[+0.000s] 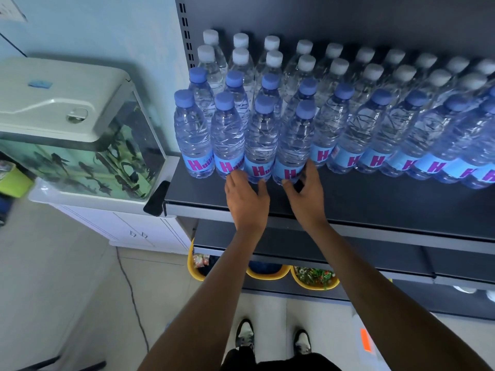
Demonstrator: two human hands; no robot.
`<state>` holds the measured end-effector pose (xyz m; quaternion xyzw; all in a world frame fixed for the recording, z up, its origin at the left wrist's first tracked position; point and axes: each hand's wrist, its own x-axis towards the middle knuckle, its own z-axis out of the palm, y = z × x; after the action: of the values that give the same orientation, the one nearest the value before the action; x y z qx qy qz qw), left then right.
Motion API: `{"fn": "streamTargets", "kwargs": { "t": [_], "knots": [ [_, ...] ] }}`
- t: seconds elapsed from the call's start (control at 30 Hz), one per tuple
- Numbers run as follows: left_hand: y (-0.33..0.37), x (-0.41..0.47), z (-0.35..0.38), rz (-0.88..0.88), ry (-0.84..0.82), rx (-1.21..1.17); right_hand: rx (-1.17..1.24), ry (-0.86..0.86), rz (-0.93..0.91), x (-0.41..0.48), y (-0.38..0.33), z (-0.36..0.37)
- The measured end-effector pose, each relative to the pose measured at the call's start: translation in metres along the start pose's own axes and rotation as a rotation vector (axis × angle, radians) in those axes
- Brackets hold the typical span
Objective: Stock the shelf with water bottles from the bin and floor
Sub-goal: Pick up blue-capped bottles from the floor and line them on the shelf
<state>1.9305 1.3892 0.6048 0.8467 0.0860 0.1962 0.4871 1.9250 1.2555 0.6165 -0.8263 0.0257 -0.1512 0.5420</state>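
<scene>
Rows of clear water bottles stand on the dark shelf (375, 202): white-capped ones at the back, blue-capped ones with blue labels in front. A short front row of several bottles stands at the left end. My left hand (247, 195) touches the base of the third bottle (261, 140) in that row with straight fingers. My right hand (305, 191) has its fingers and thumb curled around the base of the fourth bottle (294, 145), the row's right end. Both bottles stand upright on the shelf.
A fish tank (80, 145) on a white cabinet stands left of the shelf, with a black phone (156, 198) leaning at its corner. Yellow bins (313, 279) sit on the lower shelves. A clear bin with an orange tag (367, 341) is on the floor at right.
</scene>
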Motion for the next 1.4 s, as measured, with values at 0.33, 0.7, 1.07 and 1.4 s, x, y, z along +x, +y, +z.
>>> {"fn": "streamTargets", "kwargs": {
  "t": [0.33,0.7,1.07,1.4],
  "knots": [
    [0.001,-0.006,-0.012,-0.009,-0.012,-0.128,0.073,0.036,0.007,-0.004,-0.007,-0.003],
    [-0.006,-0.081,-0.036,-0.319,0.068,-0.45,0.216,-0.028,-0.042,-0.067,-0.009,-0.015],
    [-0.178,-0.306,-0.068,-0.861,0.434,-0.149,0.029,-0.617,-0.117,-0.191,0.101,0.024],
    [-0.355,-0.4,-0.046,-1.147,0.375,-0.056,-0.306,-1.029,-0.034,-0.291,0.282,0.117]
  ]
}}
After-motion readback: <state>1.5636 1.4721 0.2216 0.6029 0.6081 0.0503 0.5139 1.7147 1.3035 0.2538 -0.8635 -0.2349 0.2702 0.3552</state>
